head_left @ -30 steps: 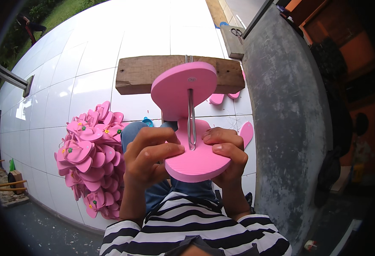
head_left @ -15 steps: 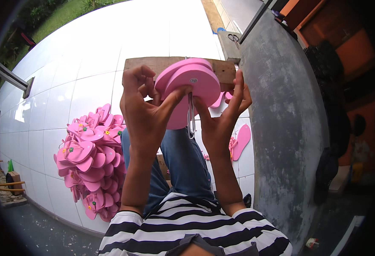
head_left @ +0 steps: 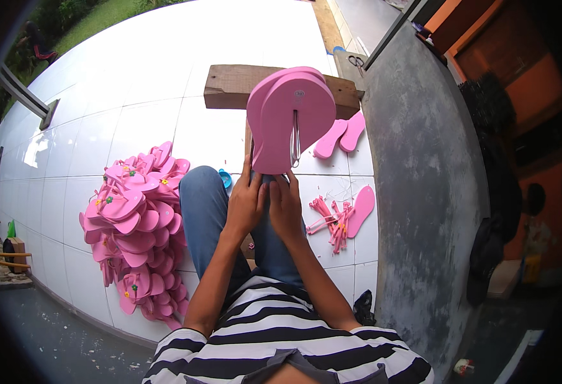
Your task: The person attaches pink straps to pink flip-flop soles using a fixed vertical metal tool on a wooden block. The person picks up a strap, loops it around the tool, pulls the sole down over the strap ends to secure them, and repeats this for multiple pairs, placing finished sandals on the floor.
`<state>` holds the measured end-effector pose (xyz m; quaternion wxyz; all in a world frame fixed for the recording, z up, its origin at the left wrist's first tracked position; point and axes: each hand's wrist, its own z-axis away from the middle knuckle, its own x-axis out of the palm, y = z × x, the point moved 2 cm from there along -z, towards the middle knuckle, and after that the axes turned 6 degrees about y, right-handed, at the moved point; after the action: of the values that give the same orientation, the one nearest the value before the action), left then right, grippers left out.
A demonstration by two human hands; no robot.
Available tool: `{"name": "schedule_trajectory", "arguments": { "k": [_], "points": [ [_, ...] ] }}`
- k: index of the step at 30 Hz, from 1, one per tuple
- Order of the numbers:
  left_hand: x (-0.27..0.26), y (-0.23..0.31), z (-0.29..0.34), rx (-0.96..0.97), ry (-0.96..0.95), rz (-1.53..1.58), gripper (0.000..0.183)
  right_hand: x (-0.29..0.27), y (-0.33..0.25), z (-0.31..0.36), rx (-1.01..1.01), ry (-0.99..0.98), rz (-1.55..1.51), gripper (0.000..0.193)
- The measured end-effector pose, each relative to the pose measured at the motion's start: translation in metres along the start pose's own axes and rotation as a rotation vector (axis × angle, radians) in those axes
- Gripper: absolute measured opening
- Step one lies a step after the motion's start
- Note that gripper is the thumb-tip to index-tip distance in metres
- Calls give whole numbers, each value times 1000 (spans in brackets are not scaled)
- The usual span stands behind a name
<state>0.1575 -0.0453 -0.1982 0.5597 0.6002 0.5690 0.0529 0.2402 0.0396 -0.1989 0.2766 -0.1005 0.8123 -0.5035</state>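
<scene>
Two pink flip-flop soles (head_left: 274, 134) lie stacked against a wooden beam (head_left: 226, 86), slightly out of line with each other. From a slot-like spot in the upper one, a thin metal wire loop (head_left: 296, 141) hangs toward me. My left hand (head_left: 246, 208) is closed at the soles' near end, one finger along their left side. Beside it, my right hand (head_left: 285, 208) is closed at the same end, its fingertips at the near edge. Both hands are close together over my jeans, and the soles partly hide the fingertips.
A large heap of pink flip-flops (head_left: 134, 224) is at left on white tiles. To the right lie a pair of pink soles (head_left: 330, 139), a bunch of pink straps (head_left: 333, 224) and a single sole (head_left: 361, 211). Scissors (head_left: 356, 61) rest on a ledge; a blue ring-shaped item (head_left: 225, 178) is beside my knee.
My hands have moved down from the wire loop to the soles' near end and closer together. The soles now lie farther away, with the loop left hanging from the upper one.
</scene>
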Motion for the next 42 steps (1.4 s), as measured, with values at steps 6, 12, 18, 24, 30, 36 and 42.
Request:
{"name": "schedule_trajectory", "arguments": {
  "k": [6,12,18,24,30,36,42],
  "points": [
    [-86,21,-21,63,226,82,30,-30,12,0,-68,9,271,38],
    [-173,93,-132,528,563,-107,25,-83,121,-29,619,352,-554,24],
    [-116,78,-239,507,-285,-792,50,-107,273,46,442,291,1062,51],
    [-113,77,-241,196,-336,-444,65,-113,315,128,697,283,1134,41],
    [-109,60,-245,217,-153,-289,64,-160,306,106,608,288,1019,46],
    [-106,65,-244,432,-133,-379,57,-242,243,65,480,470,75,32],
    [-124,79,-225,842,-45,-600,44,-254,155,29,496,499,-418,16]
  ]
}}
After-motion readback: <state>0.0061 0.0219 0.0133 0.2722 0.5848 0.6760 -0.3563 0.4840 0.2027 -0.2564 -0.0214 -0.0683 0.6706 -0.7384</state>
